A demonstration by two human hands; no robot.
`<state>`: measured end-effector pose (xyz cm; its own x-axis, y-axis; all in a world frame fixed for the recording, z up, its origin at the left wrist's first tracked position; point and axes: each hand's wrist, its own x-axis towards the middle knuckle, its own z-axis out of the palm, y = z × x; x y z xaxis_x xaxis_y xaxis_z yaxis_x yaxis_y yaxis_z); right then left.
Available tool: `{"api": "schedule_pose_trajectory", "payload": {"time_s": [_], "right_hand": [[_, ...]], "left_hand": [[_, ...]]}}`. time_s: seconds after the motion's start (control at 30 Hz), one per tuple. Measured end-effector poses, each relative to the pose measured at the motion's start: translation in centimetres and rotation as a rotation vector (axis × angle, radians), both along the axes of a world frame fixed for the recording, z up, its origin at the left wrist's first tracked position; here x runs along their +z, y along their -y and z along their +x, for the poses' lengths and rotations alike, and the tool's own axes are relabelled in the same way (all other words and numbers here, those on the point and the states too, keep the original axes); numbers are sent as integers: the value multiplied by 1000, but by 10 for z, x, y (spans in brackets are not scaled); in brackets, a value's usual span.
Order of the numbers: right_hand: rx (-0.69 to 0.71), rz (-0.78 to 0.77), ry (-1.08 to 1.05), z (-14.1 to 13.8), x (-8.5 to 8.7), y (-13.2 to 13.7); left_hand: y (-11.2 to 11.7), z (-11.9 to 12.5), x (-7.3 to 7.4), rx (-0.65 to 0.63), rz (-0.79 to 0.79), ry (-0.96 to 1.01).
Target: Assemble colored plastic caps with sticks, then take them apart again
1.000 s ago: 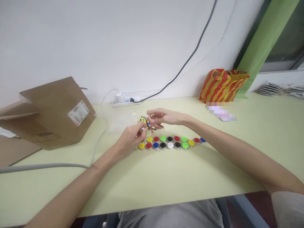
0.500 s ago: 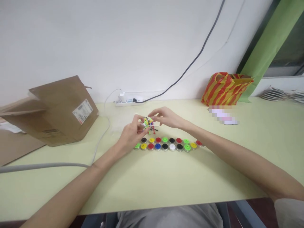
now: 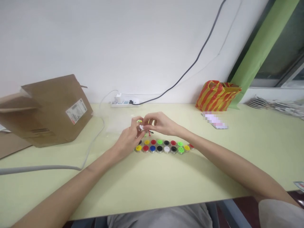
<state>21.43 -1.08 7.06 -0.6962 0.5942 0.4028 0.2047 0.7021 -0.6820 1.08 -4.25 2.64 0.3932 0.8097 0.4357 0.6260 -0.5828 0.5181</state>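
Head camera is showing me a pale table [image 3: 166, 180] spreading beneath the grip, with a cardboard box [image 3: 57, 110] standing well apart to its left and a striped bag [image 3: 217, 96] sitting beyond it to the right. The left hand [image 3: 127, 137] and right hand [image 3: 163, 123] are meeting above the table with their fingertips drawn together. On the near side of that grip and stretching to the right, round pieces [image 3: 166, 149] are standing in two rows, their tops showing yellow, red, blue, black, white and green; I am counting these as the portion already set out. Just beneath and behind the fingers, loose sticks [image 3: 149, 133] are lying in a small cluster that the hands are mostly covering, so I am judging the work to be under way, with these bits unused. Between the fingertips a white piece [image 3: 142, 127] is sitting: both hands appear to be clamped on it, though the overlapping fingers are hiding much of it and I cannot tell whether it is complete.
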Motion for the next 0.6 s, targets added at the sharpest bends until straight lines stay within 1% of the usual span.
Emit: {"api": "schedule_pose_trajectory", "payload": {"time_s": [0.07,0.13,0.2,0.23,0.3,0.33,0.37,0.43,0.5,0.6], "right_hand": [[-28,83,69,9,10,11],[-110,192,168,25,17,23],[-220,272,283,50,19,31],[-278,284,335,66,18,33],[-380,221,401,98,10,33],[-408,143,414,113,5,31],[-419,62,416,126,-2,29],[-410,-49,425,144,-14,25],[-380,-86,445,151,-23,24],[-346,-64,489,148,-27,30]], "left_hand": [[2,3,0,-8,11,-23],[3,6,-1,14,50,-52],[1,6,-3,46,99,-75],[-1,6,-4,56,118,-82],[-5,3,-6,70,140,-96],[-8,2,-7,78,143,-104],[-10,0,-8,86,138,-113],[-13,-2,-11,97,124,-124],[-14,-3,-13,97,106,-129],[-12,-1,-13,92,80,-135]]}}
